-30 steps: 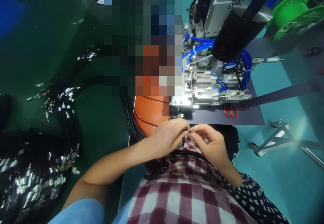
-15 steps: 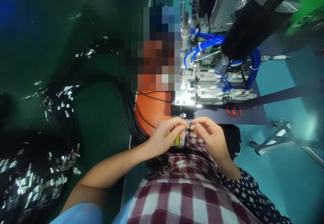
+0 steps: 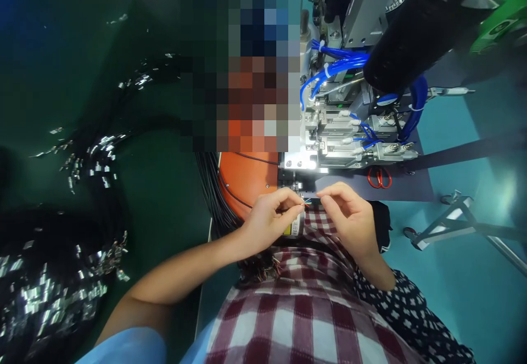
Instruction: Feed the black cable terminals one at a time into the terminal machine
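In the head view, looking down past a red-and-white checked garment (image 3: pixel 284 314), a person's two bare hands are meeting near the centre. The left hand (image 3: pixel 267 218) is pinching a small bunch of thin coloured wires (image 3: pixel 307 203) between thumb and forefinger, and the wire ends are poking out toward the right hand (image 3: pixel 354 222). That hand is hovering just beside them, its thumb and forefinger curving toward each other but standing slightly apart. The wires are small and partly hidden by fingers, so it is probably, though not certainly, free of them.

Beyond the left hand, black cables (image 3: pixel 208 188) are running down alongside an orange surface (image 3: pixel 249 172). Ahead on the right, a silver machine (image 3: pixel 341 133) is carrying bright blue tubes (image 3: pixel 346 66), and red looped handles (image 3: pixel 379 177) are lying on a dark board (image 3: pixel 329 185) in front of it. On the far left, piles of black cable (image 3: pixel 49 298) with shiny ends are covering part of a dark green table (image 3: pixel 164 188).
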{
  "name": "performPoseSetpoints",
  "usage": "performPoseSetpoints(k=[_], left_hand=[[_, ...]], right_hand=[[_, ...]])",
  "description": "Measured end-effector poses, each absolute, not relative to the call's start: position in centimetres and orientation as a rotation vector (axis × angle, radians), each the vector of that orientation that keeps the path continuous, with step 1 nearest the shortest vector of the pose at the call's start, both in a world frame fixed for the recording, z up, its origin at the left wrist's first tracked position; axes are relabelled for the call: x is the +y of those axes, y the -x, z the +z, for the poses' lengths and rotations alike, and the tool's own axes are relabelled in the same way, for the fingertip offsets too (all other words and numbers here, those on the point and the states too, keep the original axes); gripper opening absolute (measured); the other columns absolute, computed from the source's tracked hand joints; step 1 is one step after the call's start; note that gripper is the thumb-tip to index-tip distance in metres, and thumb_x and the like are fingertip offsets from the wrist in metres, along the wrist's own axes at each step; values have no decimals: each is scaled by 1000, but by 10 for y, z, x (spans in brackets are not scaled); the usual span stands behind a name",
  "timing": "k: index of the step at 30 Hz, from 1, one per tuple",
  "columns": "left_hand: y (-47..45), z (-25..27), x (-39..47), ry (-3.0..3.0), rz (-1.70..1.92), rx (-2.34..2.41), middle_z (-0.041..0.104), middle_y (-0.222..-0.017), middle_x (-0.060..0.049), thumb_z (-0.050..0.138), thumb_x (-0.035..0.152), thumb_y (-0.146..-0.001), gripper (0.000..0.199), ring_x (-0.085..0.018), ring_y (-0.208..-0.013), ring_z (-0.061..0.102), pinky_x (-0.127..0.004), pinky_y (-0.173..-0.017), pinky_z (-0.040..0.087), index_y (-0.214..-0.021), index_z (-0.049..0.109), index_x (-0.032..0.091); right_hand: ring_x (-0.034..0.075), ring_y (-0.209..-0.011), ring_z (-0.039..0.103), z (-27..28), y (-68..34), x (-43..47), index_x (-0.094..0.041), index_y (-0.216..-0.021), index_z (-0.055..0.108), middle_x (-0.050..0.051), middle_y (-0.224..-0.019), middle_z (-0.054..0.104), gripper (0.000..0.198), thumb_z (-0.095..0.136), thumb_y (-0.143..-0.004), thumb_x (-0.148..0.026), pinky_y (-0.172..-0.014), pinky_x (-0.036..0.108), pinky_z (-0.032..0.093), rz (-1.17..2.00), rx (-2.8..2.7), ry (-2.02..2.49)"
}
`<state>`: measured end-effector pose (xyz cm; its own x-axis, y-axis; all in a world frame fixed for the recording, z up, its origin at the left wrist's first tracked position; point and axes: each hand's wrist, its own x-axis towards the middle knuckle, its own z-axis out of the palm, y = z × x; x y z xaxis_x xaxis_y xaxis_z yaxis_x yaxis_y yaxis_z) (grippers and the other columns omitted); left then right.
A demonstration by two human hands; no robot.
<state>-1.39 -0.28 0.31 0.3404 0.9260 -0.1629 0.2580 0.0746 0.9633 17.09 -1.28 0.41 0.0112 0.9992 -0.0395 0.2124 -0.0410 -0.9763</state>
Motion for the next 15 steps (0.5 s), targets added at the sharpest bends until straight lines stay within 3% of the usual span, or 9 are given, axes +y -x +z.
performPoseSetpoints(k=[5,11,15], left_hand=[[12,4,-2,-1299,793,1158,58,-65,2,66,28,-85,13,-11,-59,55,-21,-54,43,-81,60,17],[12,6,-1,-1260,817,1123,55,-66,2,67,24,-83,14,-8,-58,52,-19,-52,40,-78,58,16],[11,7,0,-1157,794,1048,53,-71,3,67,27,-84,15,-5,-53,45,-17,-46,35,-91,60,16]], right_hand=[[14,-60,53,-7,-164,-20,-21,-84,66,1,-73,60,18,68,-84,-39,-52,26,44,1421,-1190,1376],[9,-50,41,-12,-159,-17,-20,-77,65,-3,-64,54,21,72,-81,-39,-45,23,34,1554,-1069,1328],[8,-47,33,-17,-156,-17,-20,-78,63,-5,-59,46,21,70,-82,-40,-43,23,29,1592,-1066,1290]])
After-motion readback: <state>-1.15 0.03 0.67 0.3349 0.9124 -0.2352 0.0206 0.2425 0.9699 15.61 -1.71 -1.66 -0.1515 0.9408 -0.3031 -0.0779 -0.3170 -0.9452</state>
